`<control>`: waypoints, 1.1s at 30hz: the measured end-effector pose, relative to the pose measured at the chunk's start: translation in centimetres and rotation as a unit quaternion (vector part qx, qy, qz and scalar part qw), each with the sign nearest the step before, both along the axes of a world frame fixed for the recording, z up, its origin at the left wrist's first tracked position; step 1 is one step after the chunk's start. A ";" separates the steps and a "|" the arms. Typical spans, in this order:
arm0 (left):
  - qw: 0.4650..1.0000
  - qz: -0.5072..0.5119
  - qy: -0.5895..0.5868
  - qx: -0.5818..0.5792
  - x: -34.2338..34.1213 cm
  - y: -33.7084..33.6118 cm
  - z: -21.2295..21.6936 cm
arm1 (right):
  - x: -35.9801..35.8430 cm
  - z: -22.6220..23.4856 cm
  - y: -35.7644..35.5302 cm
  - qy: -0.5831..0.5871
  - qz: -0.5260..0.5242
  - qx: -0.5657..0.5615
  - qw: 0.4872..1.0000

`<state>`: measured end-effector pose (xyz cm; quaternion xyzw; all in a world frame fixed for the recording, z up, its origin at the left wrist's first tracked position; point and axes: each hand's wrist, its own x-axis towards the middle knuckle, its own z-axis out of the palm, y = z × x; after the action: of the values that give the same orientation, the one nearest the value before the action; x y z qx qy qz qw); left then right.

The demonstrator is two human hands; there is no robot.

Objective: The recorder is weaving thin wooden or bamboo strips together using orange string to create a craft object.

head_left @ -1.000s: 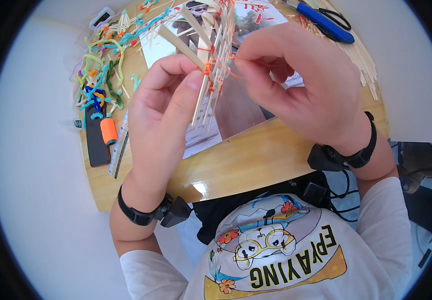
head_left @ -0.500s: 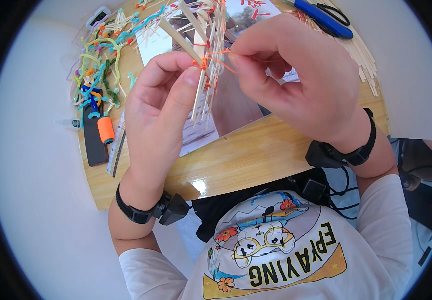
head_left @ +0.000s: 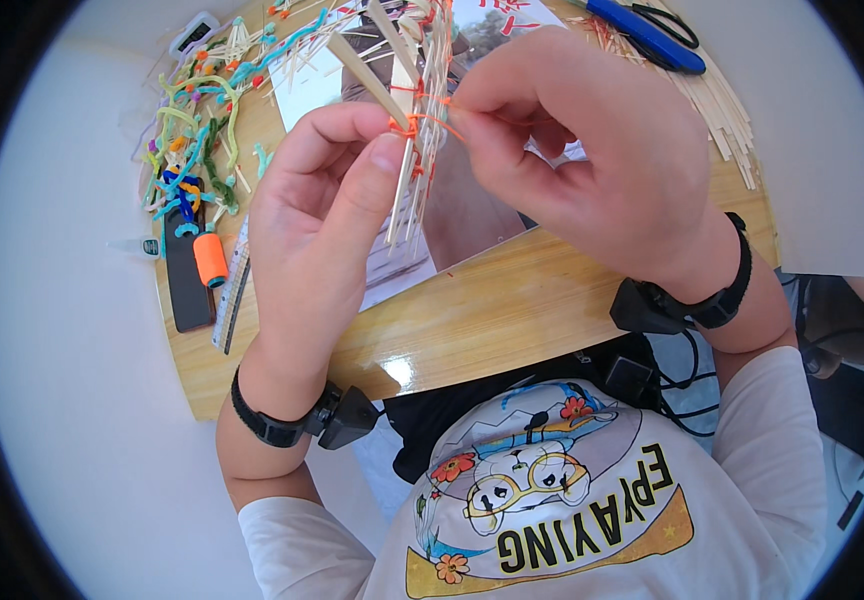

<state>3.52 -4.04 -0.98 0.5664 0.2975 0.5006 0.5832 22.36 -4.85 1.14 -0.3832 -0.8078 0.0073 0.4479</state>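
Note:
A framework of thin pale wooden sticks (head_left: 408,190), bound at its joints with orange thread, is held up above the table. My left hand (head_left: 317,205) pinches it between thumb and fingers close to one of the bound joints. Just right of it, my right hand (head_left: 592,150) is closed with thumb and forefinger together on the orange thread (head_left: 442,122), which runs across to that joint. The far top of the framework is cut off by the picture's upper edge.
Under the hands lies a printed sheet (head_left: 472,235) on the wooden table (head_left: 432,320). To the left are colourful fuzzy stems (head_left: 192,130), an orange thread spool (head_left: 210,260), a dark phone (head_left: 188,285) and a ruler (head_left: 233,290). Blue-handled pliers (head_left: 652,38) and loose sticks (head_left: 722,125) lie far right.
My right hand has shifted slightly left, nearer to the framework, with the thread in its fingers. The framework has tilted a little; my left hand keeps its hold.

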 end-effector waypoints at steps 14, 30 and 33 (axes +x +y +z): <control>1.000 -0.019 -0.024 0.009 0.1 0.0 0.2 | 0.1 -0.1 0.2 0.005 -0.003 -0.023 1.000; 1.000 -0.011 0.010 0.011 0.2 -0.1 0.1 | 0.1 -0.2 0.1 0.011 0.024 -0.056 0.998; 0.999 0.002 0.039 0.021 0.1 -0.2 0.1 | 0.0 -0.4 0.0 0.035 0.030 -0.077 0.996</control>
<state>3.64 -4.20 -0.89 0.5975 0.3105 0.4853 0.5578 22.38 -4.89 0.78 -0.3914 -0.8001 0.0963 0.4443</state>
